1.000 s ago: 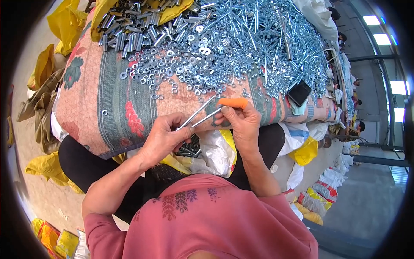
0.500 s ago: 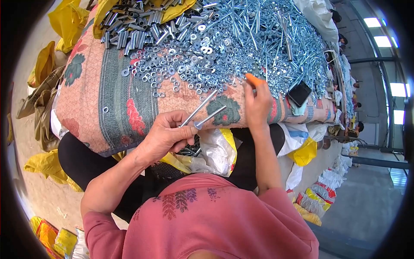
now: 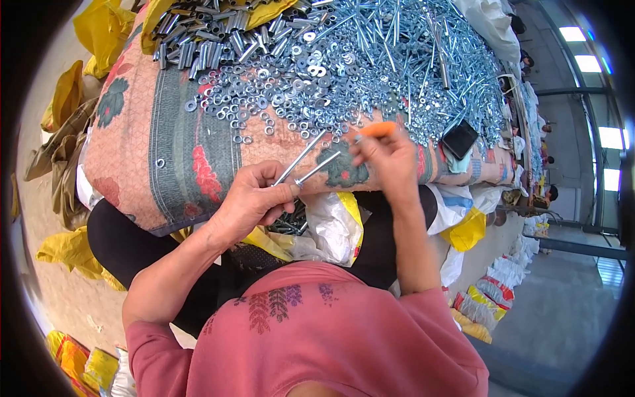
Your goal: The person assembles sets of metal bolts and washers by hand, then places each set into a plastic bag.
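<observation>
Two long silvery bolts (image 3: 301, 157) are pinched between the thumb and fingers of my left hand (image 3: 264, 192). Their shanks point up and to the right, above the near edge of the cloth. My right hand (image 3: 390, 159) is just right of them, fingers drawn together and slightly blurred. An orange tapered cover or piece (image 3: 378, 130) lies along its index finger. By the orange tip shows a small silvery piece (image 3: 358, 139), too small to name for certain. Beyond both hands spreads a heap of loose washers and nuts (image 3: 297, 99).
Metal tubes (image 3: 205, 53) are piled at the far left, long bolts (image 3: 423, 59) at the far right. A black phone (image 3: 459, 141) rests right of my right hand. The patterned cloth (image 3: 132, 159) covers the work surface. On my lap sits a white and yellow sack (image 3: 334, 228).
My right hand has come back from the washer heap and turned leftward, its orange-tipped finger now nearer the bolts. My left hand has barely shifted, still gripping both bolts.
</observation>
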`<state>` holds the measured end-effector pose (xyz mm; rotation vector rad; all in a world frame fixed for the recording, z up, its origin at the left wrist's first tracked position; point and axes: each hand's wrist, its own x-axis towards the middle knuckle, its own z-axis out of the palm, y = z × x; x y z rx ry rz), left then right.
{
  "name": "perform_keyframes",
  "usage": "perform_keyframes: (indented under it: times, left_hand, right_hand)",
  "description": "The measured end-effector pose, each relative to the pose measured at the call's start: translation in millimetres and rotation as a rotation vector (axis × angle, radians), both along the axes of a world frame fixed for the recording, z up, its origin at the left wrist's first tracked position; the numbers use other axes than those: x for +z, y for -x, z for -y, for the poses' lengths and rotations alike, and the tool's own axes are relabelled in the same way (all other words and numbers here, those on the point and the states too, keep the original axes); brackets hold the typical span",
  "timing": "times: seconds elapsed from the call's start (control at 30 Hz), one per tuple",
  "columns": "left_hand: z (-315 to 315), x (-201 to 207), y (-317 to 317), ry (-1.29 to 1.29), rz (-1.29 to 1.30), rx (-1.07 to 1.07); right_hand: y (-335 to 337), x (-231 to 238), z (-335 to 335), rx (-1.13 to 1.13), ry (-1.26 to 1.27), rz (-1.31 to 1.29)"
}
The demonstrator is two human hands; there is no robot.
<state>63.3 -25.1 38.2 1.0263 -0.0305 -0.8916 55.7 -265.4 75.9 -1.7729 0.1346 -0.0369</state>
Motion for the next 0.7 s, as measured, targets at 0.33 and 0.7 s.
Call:
perform_keyframes:
  times: [0.33, 0.7]
  left_hand:
    - [-3, 1, -6, 0.046, -0.080, -0.142]
    - [-8, 13, -12, 0.081, -0.065, -0.182]
  right_hand:
    - [24, -6, -36, -0.015, -0.313, 0.077]
    - [28, 17, -21, 0.081, -0.394, -0.043]
